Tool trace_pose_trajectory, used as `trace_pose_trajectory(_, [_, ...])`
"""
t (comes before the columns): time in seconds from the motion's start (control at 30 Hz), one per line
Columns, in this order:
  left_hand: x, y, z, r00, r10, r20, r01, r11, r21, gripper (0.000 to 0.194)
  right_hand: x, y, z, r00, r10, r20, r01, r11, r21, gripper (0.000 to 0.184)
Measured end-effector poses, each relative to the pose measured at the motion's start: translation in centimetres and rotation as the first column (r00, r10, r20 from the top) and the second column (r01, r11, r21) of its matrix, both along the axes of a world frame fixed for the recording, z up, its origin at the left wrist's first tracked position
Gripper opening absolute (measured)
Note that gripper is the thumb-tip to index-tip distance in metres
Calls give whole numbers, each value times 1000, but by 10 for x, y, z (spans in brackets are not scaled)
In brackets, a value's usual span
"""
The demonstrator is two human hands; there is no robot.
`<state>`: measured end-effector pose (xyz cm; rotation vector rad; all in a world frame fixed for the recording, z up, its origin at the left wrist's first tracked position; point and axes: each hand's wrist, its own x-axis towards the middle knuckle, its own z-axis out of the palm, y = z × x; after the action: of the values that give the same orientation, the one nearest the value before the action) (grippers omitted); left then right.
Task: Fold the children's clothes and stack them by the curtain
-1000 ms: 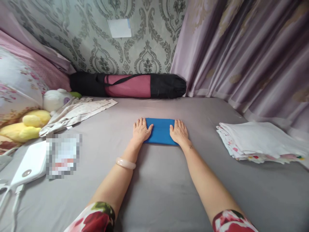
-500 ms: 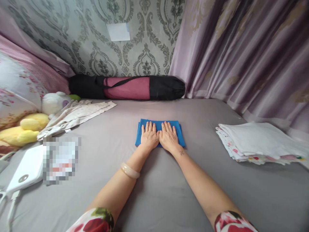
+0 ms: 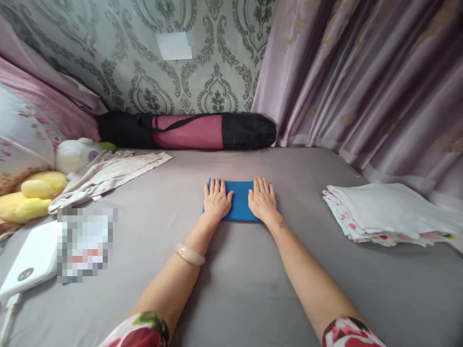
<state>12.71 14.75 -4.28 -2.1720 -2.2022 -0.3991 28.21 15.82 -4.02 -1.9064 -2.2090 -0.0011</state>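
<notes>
A folded blue cloth (image 3: 240, 202) lies flat on the grey bed sheet (image 3: 238, 270), roughly in the middle of the view. My left hand (image 3: 218, 198) rests palm down on its left end, fingers stretched out. On the right end lies my right hand (image 3: 263, 197), also flat with its fingers pointing away from me. Bare blue fabric shows between the two thumbs. The cloth's outer side edges are partly hidden under my hands.
White folded cloths (image 3: 390, 212) are stacked at the right. Along the wall lies a black and pink mat bag (image 3: 188, 131). To the left are a beige cloth (image 3: 112, 176), plush toys (image 3: 36, 195), a white power bank (image 3: 34, 260) with a cable, and a blurred-out packet (image 3: 87, 246).
My hands have slid apart from the middle of the blue cloth to its two ends. The camera view has shifted slightly.
</notes>
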Motion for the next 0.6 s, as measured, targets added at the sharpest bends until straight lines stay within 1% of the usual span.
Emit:
trace_pose_trajectory(0.1, [-3, 1, -2, 1000, 11, 11, -10, 996, -85, 65, 5, 3, -6, 1000, -11, 9, 12, 997, -81, 59])
trace_pose_trajectory(0.2, [-3, 1, -3, 1000, 10, 3, -10, 996, -93, 65, 5, 4, -9, 1000, -13, 12, 14, 996, -91, 59])
trace_pose_trajectory(0.33, [-3, 1, -2, 1000, 8, 6, -8, 996, -87, 65, 5, 4, -8, 1000, -12, 14, 13, 996, -91, 59])
trace_pose_trajectory(0.43, [-2, 0, 0, 1000, 16, 4, -16, 999, -50, 63, 3, 2, -5, 1000, -7, 10, 8, 999, -47, 58])
trace_pose_trajectory(0.53, [-2, 0, 1, 1000, 27, -11, -27, 998, 54, 62, -1, -1, -2, 1000, 29, 6, -30, 998, 51, 58])
trace_pose_trajectory(0.6, [-1, 1, 0, 1000, 26, -15, -25, 998, 57, 62, -5, -2, -2, 998, 68, 11, -68, 996, 66, 58])
